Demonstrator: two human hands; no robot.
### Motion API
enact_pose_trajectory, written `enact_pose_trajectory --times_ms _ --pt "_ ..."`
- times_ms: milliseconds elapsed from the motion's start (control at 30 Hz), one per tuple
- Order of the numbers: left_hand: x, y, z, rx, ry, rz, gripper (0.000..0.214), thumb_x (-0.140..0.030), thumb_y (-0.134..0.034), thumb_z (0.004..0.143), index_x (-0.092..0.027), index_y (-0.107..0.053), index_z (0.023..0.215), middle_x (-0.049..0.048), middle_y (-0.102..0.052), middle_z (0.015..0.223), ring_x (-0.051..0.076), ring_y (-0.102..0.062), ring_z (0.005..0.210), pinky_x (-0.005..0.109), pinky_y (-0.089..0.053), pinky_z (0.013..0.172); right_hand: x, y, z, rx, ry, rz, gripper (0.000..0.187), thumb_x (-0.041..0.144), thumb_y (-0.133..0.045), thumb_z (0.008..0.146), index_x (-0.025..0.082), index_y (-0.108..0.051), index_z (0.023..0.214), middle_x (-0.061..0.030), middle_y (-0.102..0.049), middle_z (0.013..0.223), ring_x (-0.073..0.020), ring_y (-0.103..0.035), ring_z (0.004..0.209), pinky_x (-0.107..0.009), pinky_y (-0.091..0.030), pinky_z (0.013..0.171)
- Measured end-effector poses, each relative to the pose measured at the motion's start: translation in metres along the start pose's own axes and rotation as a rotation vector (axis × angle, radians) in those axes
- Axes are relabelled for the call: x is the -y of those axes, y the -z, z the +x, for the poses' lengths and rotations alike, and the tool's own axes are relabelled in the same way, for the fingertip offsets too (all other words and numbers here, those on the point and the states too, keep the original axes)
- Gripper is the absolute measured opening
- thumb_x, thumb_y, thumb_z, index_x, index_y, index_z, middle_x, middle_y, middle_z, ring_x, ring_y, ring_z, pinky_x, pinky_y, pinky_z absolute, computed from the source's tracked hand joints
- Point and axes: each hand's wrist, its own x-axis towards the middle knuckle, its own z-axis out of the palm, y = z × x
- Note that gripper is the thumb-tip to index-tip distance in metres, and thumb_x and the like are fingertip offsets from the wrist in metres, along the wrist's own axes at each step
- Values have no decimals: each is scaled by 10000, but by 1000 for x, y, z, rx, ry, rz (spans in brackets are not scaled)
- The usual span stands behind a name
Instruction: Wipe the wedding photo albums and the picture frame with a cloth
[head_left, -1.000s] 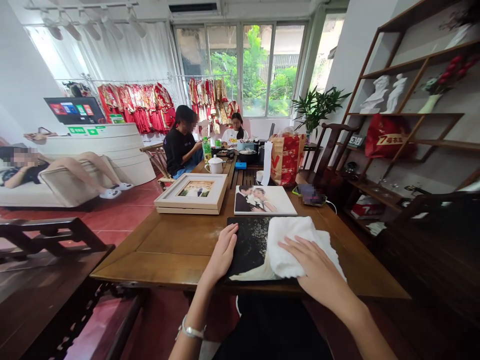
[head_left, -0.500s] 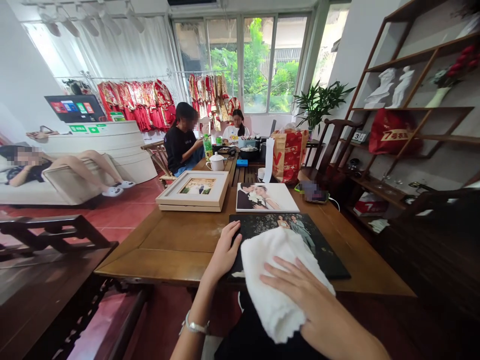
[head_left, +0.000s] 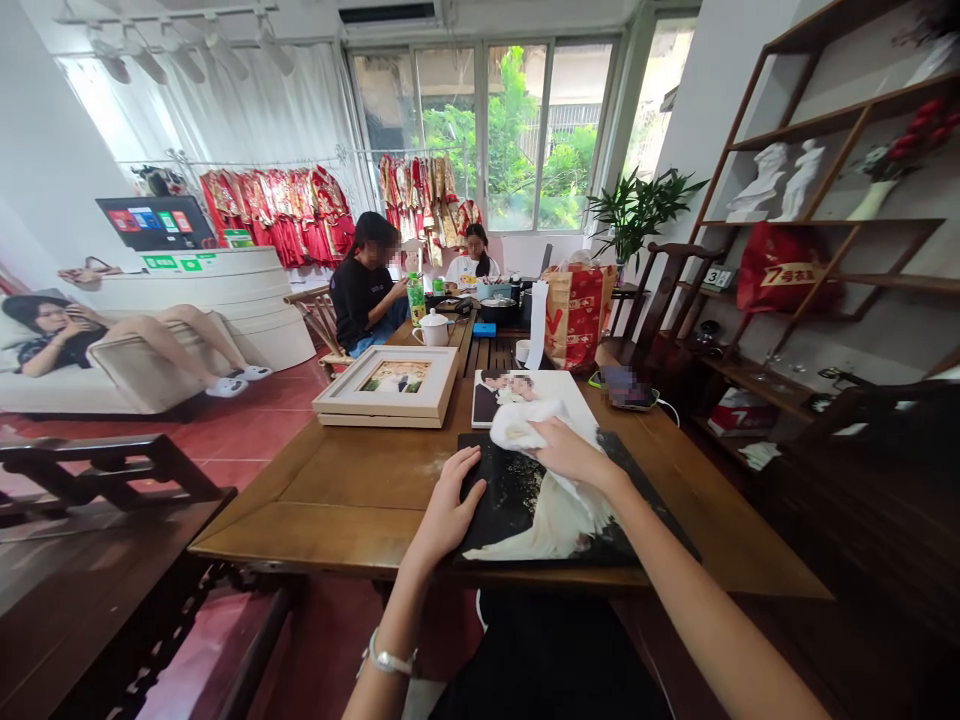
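Dark photo panel (head_left: pixel 551 520), left hand (head_left: pixel 450 500) laid loosely at left edge, right hand (head_left: pixel 574 452) clutching bunched white towel (head_left: pixel 521 422); light, even pressure seems wise

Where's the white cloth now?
In the head view, the white cloth is just right of centre, in the right hand, at the far edge of the dark picture, partly hiding the pale photo.

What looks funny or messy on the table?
Nothing looks spilled or broken. The oddest thing is a long white paper strip, standing upright by the patterned paper bag instead of lying flat. The white cloth is bunched up, but the right hand is holding it.
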Motion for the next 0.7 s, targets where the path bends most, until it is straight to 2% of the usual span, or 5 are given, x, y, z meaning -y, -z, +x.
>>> enact_pose_trajectory --times_ms 167,367,467,567,700 --pt "4 -2 1 -1 18 1 379 -267 -492 873 -228 -501 1251 92 -465 1364 215 -398 1300 440 -282 1110 29 -20 28 4 74 8 365 124 -495 771 157 -613 1114 -89 -642 1065 -229 -525 1050 -294 -384 897" --pt "5 -2 1 -9 6 1 373 -269 -496 873 -241 -505 1245 80 -478 1352 211 -411 1292 427 -299 1101 35 -21 -1 -46 -1 -57 448 111 -468 742 142 -573 1177 -118 -606 1027 -245 -534 1025 -305 -391 873" --pt "4 -1 1 1 15 -10 377 -266 -487 877 -238 -499 1253 83 -467 1368 207 -394 1306 427 -285 1111 13 -13 -34 -86 -78 -102 516 88 -454 710 142 -544 1216 -130 -573 1056 -250 -538 1007 -320 -403 866" --pt "3 0 0 5 14 -24 377 -267 -481 881 -240 -497 1257 82 -464 1374 203 -383 1313 431 -269 1121 -25 0 -64 -132 -153 -138 553 79 -434 699 146 -529 1240 -134 -547 1114 -246 -527 1048 -341 -391 919" --pt "3 0 0 6 12 -25 374 -270 -479 882 -239 -499 1254 85 -462 1375 205 -385 1309 441 -268 1121 -73 17 -84 -175 -169 -161 608 76 -426 675 171 -520 1269 -121 -532 1217 -246 -472 1165 -388 -335 1019"
